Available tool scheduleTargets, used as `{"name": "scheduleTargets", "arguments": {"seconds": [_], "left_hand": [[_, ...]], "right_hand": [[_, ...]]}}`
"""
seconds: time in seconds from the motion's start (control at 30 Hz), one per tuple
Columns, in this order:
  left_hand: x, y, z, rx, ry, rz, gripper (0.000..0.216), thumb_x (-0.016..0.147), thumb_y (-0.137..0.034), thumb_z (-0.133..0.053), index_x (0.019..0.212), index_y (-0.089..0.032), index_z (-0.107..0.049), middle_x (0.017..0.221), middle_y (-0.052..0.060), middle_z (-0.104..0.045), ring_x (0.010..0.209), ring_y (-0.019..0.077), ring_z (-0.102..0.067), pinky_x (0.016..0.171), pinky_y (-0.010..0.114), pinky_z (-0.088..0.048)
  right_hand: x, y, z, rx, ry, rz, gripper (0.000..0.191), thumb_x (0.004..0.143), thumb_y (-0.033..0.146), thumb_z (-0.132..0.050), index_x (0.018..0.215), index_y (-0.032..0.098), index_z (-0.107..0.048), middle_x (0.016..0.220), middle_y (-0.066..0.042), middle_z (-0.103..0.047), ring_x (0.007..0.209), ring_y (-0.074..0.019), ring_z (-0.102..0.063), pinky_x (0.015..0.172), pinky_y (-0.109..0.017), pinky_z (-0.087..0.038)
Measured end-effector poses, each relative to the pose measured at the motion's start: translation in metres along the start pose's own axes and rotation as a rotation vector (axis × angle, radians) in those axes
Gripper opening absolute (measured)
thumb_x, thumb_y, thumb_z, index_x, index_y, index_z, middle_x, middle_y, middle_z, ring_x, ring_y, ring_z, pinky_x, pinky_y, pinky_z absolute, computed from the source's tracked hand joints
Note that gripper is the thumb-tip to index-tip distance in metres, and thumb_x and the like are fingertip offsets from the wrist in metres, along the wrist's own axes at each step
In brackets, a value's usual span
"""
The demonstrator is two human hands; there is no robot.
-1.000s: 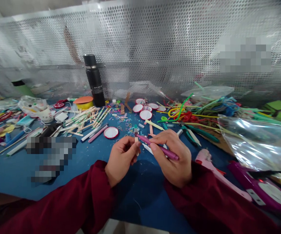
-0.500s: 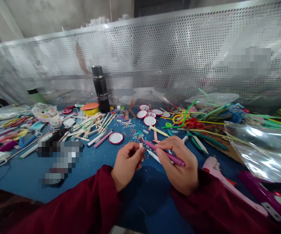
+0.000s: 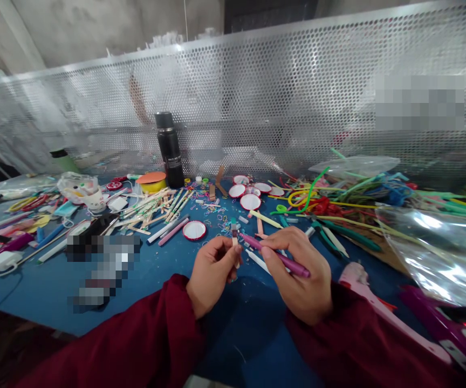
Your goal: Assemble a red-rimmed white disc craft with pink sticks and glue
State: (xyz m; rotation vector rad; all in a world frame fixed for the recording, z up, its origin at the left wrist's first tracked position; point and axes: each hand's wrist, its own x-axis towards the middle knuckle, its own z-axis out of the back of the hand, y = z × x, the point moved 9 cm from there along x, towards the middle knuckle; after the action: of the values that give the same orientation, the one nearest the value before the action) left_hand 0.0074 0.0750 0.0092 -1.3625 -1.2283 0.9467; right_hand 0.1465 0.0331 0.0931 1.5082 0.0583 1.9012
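Between thumb and fingers, my left hand (image 3: 213,275) pinches a small wooden craft stick (image 3: 235,241) upright, its upper part coloured dark and teal. My right hand (image 3: 301,277) grips a purple marker (image 3: 285,261) like a pen. The marker's tip is at the coloured part of the stick; whether it touches I cannot tell. On the table beneath lies a white marker (image 3: 258,262), partly hidden by my right hand. A round white lid with a red rim (image 3: 194,230) rests to the left of my hands.
Behind stand a black bottle (image 3: 170,151) and a perforated metal panel (image 3: 257,102). Craft sticks (image 3: 152,210) are heaped at left. Pliers (image 3: 350,233), pipe cleaners (image 3: 314,191) and a clear plastic bag (image 3: 431,253) lie at right, near a pink glue gun (image 3: 390,307).
The view has shifted slightly, so everything sits a little further right. Both hands keep their hold and nearly the same pose, with the marker's tip still by the stick.
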Motion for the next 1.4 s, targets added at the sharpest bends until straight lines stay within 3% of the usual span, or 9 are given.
{"name": "scheduleTargets", "arguments": {"seconds": [1.4], "left_hand": [[0.0006,0.0022,0.0064,-0.036,-0.046,0.046,0.038,0.076,-0.052,-0.069,0.074,-0.015,-0.058,0.061,-0.003,-0.051,0.049,0.0048,-0.042,0.045,0.018,-0.029]], "right_hand": [[-0.0013,0.0013,-0.0022,-0.016,-0.025,-0.007,0.007,0.082,0.016,-0.062,0.082,0.023,-0.062,0.080,-0.002,-0.066,0.080,-0.0191,-0.060,0.081,-0.040,-0.047]]}}
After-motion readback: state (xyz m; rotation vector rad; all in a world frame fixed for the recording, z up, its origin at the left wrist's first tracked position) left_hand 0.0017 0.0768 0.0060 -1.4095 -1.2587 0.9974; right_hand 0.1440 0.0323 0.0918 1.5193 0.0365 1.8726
